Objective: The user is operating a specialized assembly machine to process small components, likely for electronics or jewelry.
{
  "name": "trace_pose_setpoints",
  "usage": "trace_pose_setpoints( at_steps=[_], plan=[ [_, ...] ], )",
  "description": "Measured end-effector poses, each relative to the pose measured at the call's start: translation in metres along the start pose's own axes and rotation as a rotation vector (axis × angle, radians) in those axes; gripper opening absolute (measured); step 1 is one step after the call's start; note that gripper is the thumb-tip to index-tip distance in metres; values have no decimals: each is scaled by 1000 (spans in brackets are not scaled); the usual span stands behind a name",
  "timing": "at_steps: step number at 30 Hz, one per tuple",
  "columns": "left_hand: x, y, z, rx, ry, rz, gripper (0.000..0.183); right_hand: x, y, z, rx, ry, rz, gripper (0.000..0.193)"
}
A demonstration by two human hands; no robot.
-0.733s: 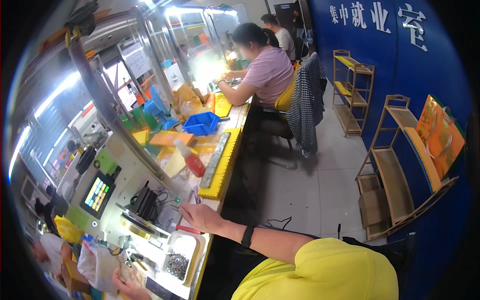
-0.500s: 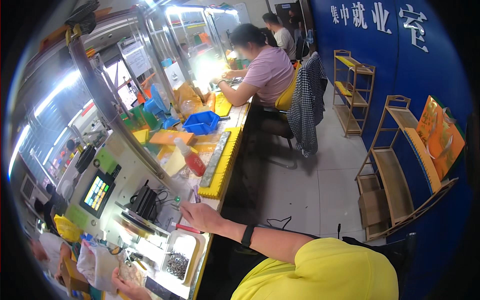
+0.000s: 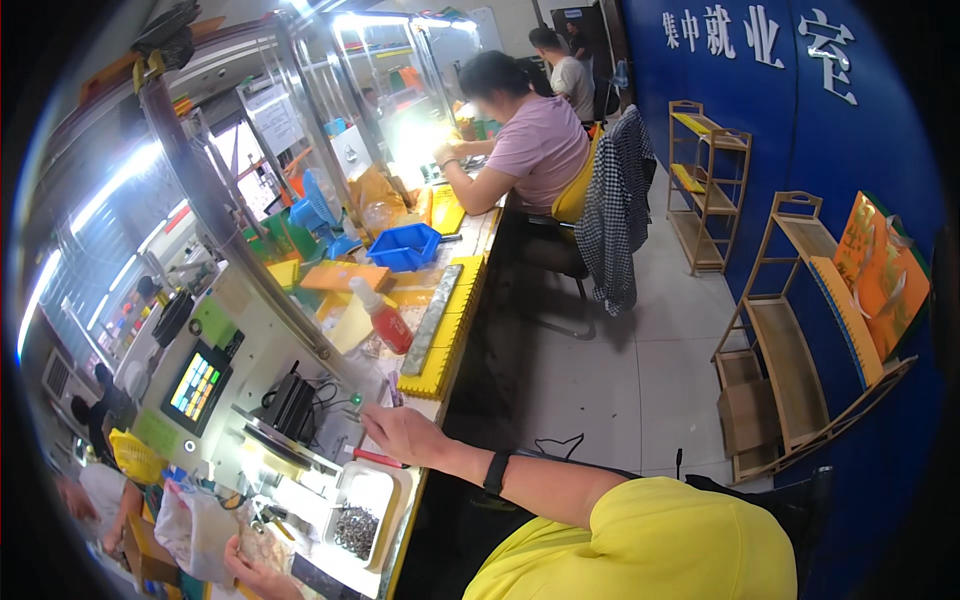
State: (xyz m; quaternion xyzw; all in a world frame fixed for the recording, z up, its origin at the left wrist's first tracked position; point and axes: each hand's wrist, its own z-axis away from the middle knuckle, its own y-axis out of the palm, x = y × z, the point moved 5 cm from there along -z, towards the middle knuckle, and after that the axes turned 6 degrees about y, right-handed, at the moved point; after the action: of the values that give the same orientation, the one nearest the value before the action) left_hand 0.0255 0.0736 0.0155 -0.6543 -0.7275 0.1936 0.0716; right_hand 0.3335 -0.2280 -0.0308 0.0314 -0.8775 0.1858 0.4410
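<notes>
My right hand (image 3: 405, 436) reaches over the bench with its fingers curled together, beside a small round green knob or light (image 3: 356, 399). What its fingertips hold, if anything, is too small to make out. A red-handled tool (image 3: 378, 458) lies just under that hand. Low in the picture, my left hand (image 3: 262, 576) bends its fingers against a crumpled translucent plastic bag (image 3: 264, 548); its grip is partly hidden. Between the hands sits a white tray (image 3: 386, 490) with many small dark metal pieces (image 3: 355, 530). Left of it stands a brightly lit machine with a round disc (image 3: 270, 452).
The machine's panel has a small screen (image 3: 195, 386). Farther along the bench are a red spray bottle (image 3: 388, 322), a grey bar (image 3: 433, 318) on yellow mats, a blue bin (image 3: 404, 247) and a blue fan (image 3: 318, 215). A seated person (image 3: 530, 150) works beyond; wooden shelves (image 3: 785, 330) line the blue wall.
My hands stay almost where they were. The seated person's hands and head have shifted slightly, and people in the far background have moved a little.
</notes>
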Motion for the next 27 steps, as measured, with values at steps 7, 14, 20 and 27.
trace_pose_setpoints(
  at_steps=[7, 14, 20, 27],
  plan=[
    [-11, -1, -2, 33, 0, -86, 52, -2, 0, 0, 10, 14, 5, 18],
    [12, 9, 11, 29, -14, 18, 54, -1, 1, 0, 13, 6, -1, 19],
    [49, 21, 26, -126, -420, 797, 61, -2, -1, 0, 9, 7, 11, 19],
    [43, 12, 20, -20, -134, 319, 57, -1, 1, 0, 6, 8, 6, 19]
  ],
)
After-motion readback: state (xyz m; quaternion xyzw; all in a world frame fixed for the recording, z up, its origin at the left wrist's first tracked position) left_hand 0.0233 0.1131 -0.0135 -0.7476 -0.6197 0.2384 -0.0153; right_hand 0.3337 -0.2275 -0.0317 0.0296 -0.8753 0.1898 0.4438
